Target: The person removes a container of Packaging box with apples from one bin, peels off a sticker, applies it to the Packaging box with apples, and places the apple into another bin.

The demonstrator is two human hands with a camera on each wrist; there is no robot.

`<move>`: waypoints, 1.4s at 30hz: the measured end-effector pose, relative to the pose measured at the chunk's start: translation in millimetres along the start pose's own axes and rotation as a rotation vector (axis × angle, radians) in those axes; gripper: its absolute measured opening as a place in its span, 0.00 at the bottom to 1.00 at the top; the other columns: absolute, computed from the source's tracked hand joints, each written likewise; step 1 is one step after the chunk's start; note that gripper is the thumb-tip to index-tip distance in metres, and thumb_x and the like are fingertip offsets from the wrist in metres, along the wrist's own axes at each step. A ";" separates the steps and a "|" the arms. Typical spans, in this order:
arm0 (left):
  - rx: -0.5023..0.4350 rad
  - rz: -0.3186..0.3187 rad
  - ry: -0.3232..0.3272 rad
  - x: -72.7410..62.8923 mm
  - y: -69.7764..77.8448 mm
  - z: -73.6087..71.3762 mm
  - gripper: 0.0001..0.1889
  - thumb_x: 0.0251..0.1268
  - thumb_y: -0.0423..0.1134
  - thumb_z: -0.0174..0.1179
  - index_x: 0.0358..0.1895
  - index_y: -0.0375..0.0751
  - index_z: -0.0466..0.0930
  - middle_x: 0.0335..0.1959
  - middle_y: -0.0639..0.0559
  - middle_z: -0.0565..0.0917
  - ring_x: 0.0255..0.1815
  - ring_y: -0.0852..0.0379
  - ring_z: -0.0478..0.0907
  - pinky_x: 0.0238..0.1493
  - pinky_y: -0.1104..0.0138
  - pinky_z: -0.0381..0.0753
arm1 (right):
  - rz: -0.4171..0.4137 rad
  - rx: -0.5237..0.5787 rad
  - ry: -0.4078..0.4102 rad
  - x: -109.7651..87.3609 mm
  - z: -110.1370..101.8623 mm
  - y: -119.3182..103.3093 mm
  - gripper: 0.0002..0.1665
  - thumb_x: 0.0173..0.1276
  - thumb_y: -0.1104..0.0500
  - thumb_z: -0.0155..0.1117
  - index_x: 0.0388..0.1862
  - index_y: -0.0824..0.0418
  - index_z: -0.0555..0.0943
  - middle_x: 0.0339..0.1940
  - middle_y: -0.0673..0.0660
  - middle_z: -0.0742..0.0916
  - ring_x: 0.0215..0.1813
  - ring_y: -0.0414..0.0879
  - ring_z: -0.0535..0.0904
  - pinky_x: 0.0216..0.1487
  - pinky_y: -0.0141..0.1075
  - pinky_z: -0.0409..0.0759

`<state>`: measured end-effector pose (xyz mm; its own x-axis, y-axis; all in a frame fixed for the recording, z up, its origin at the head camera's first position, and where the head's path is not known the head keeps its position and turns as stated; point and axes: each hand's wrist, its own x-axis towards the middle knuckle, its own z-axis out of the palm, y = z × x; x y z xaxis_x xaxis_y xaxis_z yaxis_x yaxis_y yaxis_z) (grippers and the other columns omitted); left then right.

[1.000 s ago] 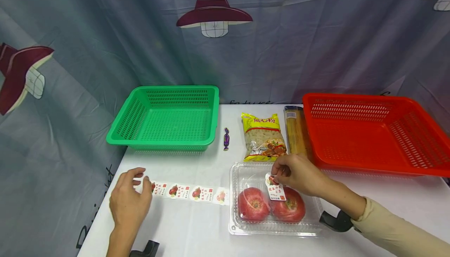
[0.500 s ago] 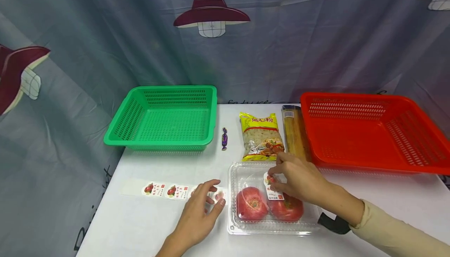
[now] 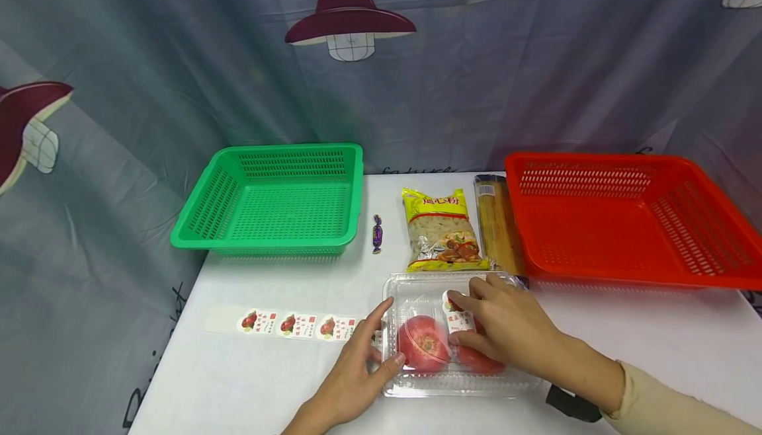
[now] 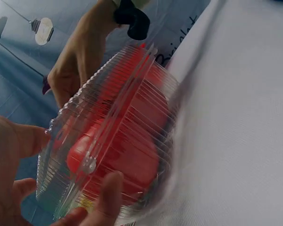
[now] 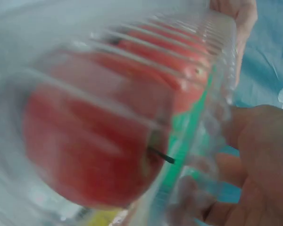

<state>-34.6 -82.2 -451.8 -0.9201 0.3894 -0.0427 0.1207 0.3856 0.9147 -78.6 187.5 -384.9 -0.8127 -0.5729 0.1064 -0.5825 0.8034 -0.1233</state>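
Note:
A clear plastic clamshell box (image 3: 449,385) lies on the white table with a red apple (image 3: 421,344) on its left side and a second apple (image 5: 92,136), partly covered by my right hand in the head view. A white sticker (image 3: 458,317) with red print is on the lid. My right hand (image 3: 519,326) presses on this sticker, index finger near its top end and thumb near its lower end. At the box's left edge is my left hand (image 3: 357,372), fingers loosely spread and thumb touching the front left corner. Its fingers partly cover a strip of stickers (image 3: 296,324).
A green basket (image 3: 280,248) stands at the back left and a red basket (image 3: 601,275) at the back right. Between them lie a purple-wrapped candy (image 3: 378,235), a yellow bag of pasta (image 3: 443,233) and a pack of spaghetti (image 3: 497,223). A patterned curtain (image 3: 452,91) hangs behind.
My left hand has moved right from the strip's left end to the box. The right hand has gone from pinching the sticker to pressing it on the lid.

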 end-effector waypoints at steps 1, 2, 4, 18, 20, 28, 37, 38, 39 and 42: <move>-0.019 0.000 0.007 0.1 0.6 -0.1 0.39 0.69 0.50 0.60 0.78 0.67 0.48 0.57 0.50 0.69 0.34 0.58 0.76 0.36 0.64 0.76 | -0.016 -0.006 -0.005 -2.1 0.3 -0.1 0.36 0.50 0.34 0.75 0.55 0.50 0.85 0.31 0.48 0.76 0.32 0.44 0.67 0.26 0.33 0.69; -0.042 -0.001 0.011 0.3 1.3 -0.3 0.38 0.69 0.49 0.61 0.77 0.68 0.50 0.56 0.50 0.69 0.33 0.58 0.76 0.34 0.65 0.77 | -0.031 -0.005 -0.010 -4.1 0.5 -0.2 0.34 0.52 0.35 0.75 0.56 0.48 0.85 0.31 0.48 0.77 0.32 0.43 0.66 0.28 0.34 0.69; -0.086 -0.002 0.017 0.7 2.8 -0.4 0.38 0.68 0.47 0.62 0.77 0.68 0.53 0.53 0.49 0.69 0.31 0.57 0.76 0.30 0.66 0.78 | -0.062 0.019 -0.022 -8.3 0.4 -0.4 0.30 0.55 0.37 0.74 0.56 0.44 0.85 0.32 0.47 0.77 0.33 0.42 0.66 0.31 0.35 0.70; -0.186 -0.020 0.001 0.0 8.7 0.7 0.39 0.67 0.35 0.61 0.76 0.67 0.54 0.49 0.43 0.66 0.23 0.62 0.75 0.21 0.67 0.78 | -0.175 0.297 0.067 -30.7 -3.6 10.5 0.07 0.57 0.43 0.76 0.35 0.37 0.90 0.26 0.35 0.69 0.31 0.32 0.61 0.29 0.26 0.61; -0.204 -0.022 -0.006 0.5 8.5 0.2 0.39 0.67 0.35 0.61 0.76 0.68 0.54 0.49 0.43 0.66 0.21 0.64 0.73 0.20 0.67 0.77 | -0.145 0.313 0.078 -31.5 -3.8 13.2 0.06 0.56 0.45 0.77 0.33 0.39 0.91 0.25 0.36 0.68 0.30 0.31 0.62 0.27 0.24 0.62; -0.109 0.023 0.018 2.6 7.6 -0.1 0.35 0.65 0.36 0.64 0.72 0.66 0.63 0.45 0.46 0.68 0.18 0.64 0.67 0.14 0.72 0.67 | -0.003 0.224 0.051 -30.7 -2.3 21.6 0.16 0.54 0.46 0.78 0.40 0.50 0.91 0.26 0.43 0.70 0.29 0.36 0.63 0.24 0.25 0.65; -0.097 -0.007 0.028 3.5 6.7 -0.7 0.37 0.62 0.37 0.67 0.72 0.67 0.64 0.45 0.50 0.69 0.23 0.60 0.72 0.18 0.70 0.72 | -0.038 0.184 0.109 -26.3 4.8 21.8 0.20 0.54 0.48 0.79 0.46 0.53 0.89 0.29 0.45 0.72 0.32 0.37 0.64 0.30 0.29 0.69; -0.095 -0.010 0.028 3.4 6.8 -0.8 0.37 0.61 0.37 0.67 0.72 0.67 0.64 0.45 0.50 0.69 0.24 0.60 0.72 0.19 0.70 0.72 | -0.045 0.181 0.117 -25.8 5.3 21.8 0.21 0.54 0.49 0.79 0.47 0.53 0.89 0.29 0.45 0.71 0.32 0.36 0.64 0.30 0.29 0.68; -0.095 -0.013 0.028 3.4 6.8 -0.8 0.37 0.62 0.37 0.67 0.72 0.67 0.64 0.45 0.50 0.69 0.24 0.60 0.72 0.19 0.69 0.72 | -0.050 0.178 0.120 -25.2 6.0 21.9 0.22 0.54 0.49 0.79 0.48 0.53 0.88 0.29 0.45 0.71 0.32 0.36 0.64 0.30 0.29 0.68; -0.095 -0.012 0.029 3.8 7.0 -0.4 0.37 0.62 0.37 0.66 0.72 0.68 0.64 0.45 0.49 0.69 0.24 0.60 0.71 0.20 0.69 0.72 | -0.058 0.157 0.112 -23.6 6.9 21.7 0.24 0.55 0.48 0.78 0.51 0.53 0.87 0.29 0.45 0.70 0.31 0.37 0.64 0.30 0.29 0.66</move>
<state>-37.4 -78.4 -445.5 -0.9319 0.3601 -0.0431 0.0754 0.3086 0.9482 -72.2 217.3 -396.9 -0.7762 -0.5886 0.2260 -0.6304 0.7295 -0.2654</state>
